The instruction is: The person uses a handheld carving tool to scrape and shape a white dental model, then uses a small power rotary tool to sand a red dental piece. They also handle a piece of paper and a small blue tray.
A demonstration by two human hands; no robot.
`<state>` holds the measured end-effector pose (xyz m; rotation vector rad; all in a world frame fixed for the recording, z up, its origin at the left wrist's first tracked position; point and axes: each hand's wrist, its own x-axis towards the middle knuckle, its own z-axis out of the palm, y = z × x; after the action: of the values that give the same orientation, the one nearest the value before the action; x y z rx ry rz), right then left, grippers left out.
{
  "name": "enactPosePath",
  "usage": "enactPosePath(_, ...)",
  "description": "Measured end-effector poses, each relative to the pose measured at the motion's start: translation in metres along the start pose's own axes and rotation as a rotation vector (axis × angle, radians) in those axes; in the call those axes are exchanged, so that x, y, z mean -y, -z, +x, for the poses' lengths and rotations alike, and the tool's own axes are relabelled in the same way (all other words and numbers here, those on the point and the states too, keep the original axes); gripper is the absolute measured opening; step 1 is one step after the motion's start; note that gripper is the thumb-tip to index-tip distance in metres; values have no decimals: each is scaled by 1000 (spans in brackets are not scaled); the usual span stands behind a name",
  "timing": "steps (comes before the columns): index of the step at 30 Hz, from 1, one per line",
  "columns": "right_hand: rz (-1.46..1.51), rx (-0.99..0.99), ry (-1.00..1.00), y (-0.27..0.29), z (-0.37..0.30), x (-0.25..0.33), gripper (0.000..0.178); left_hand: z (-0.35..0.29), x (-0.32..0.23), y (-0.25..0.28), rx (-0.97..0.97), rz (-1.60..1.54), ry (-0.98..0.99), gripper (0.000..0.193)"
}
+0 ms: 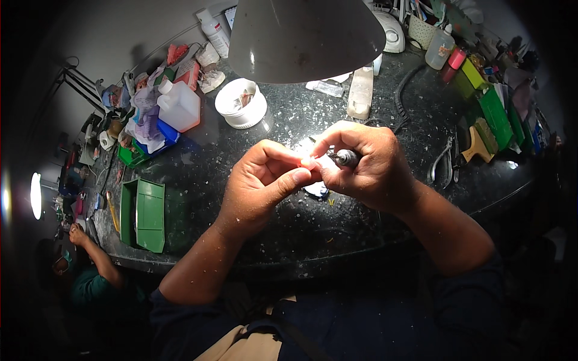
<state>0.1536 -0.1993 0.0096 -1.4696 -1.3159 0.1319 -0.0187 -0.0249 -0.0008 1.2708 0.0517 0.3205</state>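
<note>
Under the lamp, my left hand [256, 177] is closed, thumb and fingertips pinching a small pale pinkish piece [308, 163] that the fingers mostly hide. My right hand [367, 159] is wrapped round a dark metal rotary handpiece [347, 157], and its fingertips meet those of the left at the small piece. The handpiece's working tip is too small to make out. Beneath both hands, something white [316, 189] lies on the dark, dust-specked bench [283, 234].
A grey lamp shade [304, 42] hangs low over the far side. A white round tub [241, 111], a plastic jug [179, 105] and a green bin [149, 210] stand at left. Pliers [442, 162] and green boxes [498, 117] lie right. Another person's arm [99, 259] shows at far left.
</note>
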Motion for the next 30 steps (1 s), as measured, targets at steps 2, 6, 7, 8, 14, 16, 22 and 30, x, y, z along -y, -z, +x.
enactPosePath(2, 26, 18, -15, 3, -1, 0, 20, 0, -1, 0, 19, 61, -22, 23)
enactPosePath(6, 99, 20, -58, 1, -3, -1, 23, 0, 0, 2, 51, 19, -24, 20)
enactPosePath(7, 98, 17, -58, 0, -3, 0, 23, 1, 0, 1, 54, 19, -24, 20)
enactPosePath(8, 126, -3, -77, -1, -3, 2, 25, 1, 0, 1, 42, -40, 17, 19)
enactPosePath(14, 112, -68, -153, 8, 3, 13, 25, -1, -2, 6, -8, -105, 116, 18)
enactPosePath(16, 140, -117, -108, 8, 1, 6, 26, 0, -1, 5, -27, -96, 116, 20)
enactPosePath(22, 97, 56, -164, 15, 4, 11, 18, 0, -4, 5, -58, -58, 93, 22)
enactPosePath(30, 70, 76, -140, 14, 4, 7, 29, -1, -5, 7, -31, -68, 99, 22)
